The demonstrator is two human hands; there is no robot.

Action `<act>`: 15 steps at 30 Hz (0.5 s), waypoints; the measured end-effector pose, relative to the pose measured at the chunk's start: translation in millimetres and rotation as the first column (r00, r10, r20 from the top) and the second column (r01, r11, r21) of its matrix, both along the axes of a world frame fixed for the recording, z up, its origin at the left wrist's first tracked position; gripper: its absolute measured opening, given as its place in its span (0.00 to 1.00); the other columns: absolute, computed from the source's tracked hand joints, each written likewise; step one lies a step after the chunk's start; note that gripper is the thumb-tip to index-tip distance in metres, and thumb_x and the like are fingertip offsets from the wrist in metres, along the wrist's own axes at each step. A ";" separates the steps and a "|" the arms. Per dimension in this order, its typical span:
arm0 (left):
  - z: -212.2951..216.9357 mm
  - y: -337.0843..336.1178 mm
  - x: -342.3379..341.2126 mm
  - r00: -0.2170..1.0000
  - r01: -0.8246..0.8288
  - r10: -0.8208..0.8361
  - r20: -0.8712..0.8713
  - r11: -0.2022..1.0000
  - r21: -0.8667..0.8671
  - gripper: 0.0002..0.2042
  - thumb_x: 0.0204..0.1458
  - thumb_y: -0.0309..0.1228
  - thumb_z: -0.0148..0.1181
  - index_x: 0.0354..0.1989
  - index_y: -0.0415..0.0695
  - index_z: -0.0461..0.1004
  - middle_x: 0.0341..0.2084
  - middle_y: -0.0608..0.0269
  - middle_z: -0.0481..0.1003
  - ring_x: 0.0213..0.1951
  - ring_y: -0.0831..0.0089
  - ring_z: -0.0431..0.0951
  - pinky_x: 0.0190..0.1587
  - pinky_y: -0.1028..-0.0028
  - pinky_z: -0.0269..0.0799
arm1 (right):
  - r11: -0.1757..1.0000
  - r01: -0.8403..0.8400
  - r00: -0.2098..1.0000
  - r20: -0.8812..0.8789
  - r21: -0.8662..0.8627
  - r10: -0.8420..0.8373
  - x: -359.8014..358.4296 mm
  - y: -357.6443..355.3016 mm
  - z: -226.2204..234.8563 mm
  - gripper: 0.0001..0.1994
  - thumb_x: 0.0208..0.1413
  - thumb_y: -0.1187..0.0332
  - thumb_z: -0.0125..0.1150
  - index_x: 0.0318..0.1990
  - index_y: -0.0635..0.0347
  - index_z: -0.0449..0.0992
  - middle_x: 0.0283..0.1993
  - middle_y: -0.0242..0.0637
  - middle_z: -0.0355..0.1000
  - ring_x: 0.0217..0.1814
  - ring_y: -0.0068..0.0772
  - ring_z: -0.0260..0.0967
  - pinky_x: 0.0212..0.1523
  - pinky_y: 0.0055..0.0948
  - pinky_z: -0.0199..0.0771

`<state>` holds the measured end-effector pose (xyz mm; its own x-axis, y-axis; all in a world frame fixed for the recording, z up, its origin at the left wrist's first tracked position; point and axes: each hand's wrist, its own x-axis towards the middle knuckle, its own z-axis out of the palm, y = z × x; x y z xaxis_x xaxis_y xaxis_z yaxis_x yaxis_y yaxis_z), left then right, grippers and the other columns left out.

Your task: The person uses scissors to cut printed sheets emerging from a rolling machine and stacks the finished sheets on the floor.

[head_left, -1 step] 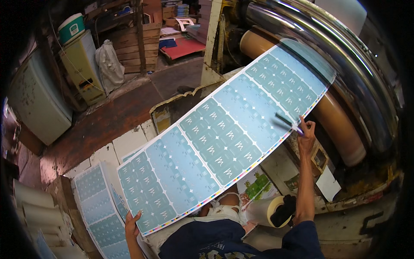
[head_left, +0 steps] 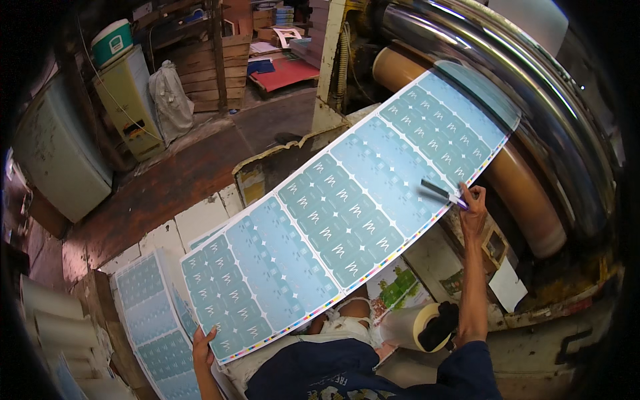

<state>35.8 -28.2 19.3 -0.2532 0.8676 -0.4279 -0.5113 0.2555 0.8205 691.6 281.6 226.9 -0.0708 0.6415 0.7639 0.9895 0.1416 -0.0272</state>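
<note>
fingers of the left hand point(head_left: 203, 345) pinched the printed sheet point(head_left: 321, 223) by a corner; the right hand point(head_left: 473, 209) pinched a blurred tool point(head_left: 443, 193) at its edge. similar sheets point(head_left: 160, 313) lay aside; this one seemed not yet off the roller point(head_left: 520, 80).

A single white script letter point(head_left: 325, 233) repeats over the long teal-and-blue sheet point(head_left: 343, 210) from one to seven o'clock, and white script marks fill the stacked sheets point(head_left: 153, 320) at eight. Pale lettering point(head_left: 333, 381) crosses the dark shirt point(head_left: 300, 363) at six; the teal cooler point(head_left: 107, 50) at ten bears a small label point(head_left: 117, 45).
</note>
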 end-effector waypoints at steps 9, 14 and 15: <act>-18.4 -20.6 -19.6 0.969 -0.043 0.059 -0.239 0.996 0.075 0.19 0.57 0.21 0.55 0.57 0.37 0.66 0.50 0.59 0.73 0.48 0.73 0.74 0.51 0.73 0.71 | 0.968 -0.230 0.953 -0.226 -0.104 0.202 11.7 20.1 -2.6 0.18 0.40 0.88 0.52 0.41 0.65 0.77 0.37 0.42 0.72 0.37 0.39 0.74 0.36 0.30 0.71; -40.9 -24.3 -42.8 0.943 -0.060 0.094 -0.320 0.991 0.115 0.19 0.56 0.20 0.55 0.58 0.37 0.65 0.50 0.59 0.72 0.49 0.72 0.73 0.53 0.73 0.70 | 0.978 -0.201 0.935 -0.307 -0.053 0.176 3.6 25.6 -10.8 0.16 0.42 0.87 0.50 0.39 0.64 0.76 0.34 0.43 0.75 0.31 0.38 0.73 0.33 0.30 0.71; -44.5 -26.1 -45.3 0.905 -0.045 0.089 -0.416 0.992 0.114 0.20 0.56 0.20 0.55 0.58 0.37 0.65 0.50 0.59 0.72 0.49 0.72 0.73 0.53 0.73 0.69 | 0.980 -0.178 0.934 -0.327 -0.085 0.141 3.3 27.7 -8.0 0.16 0.43 0.87 0.48 0.39 0.65 0.76 0.32 0.43 0.74 0.29 0.37 0.73 0.32 0.31 0.71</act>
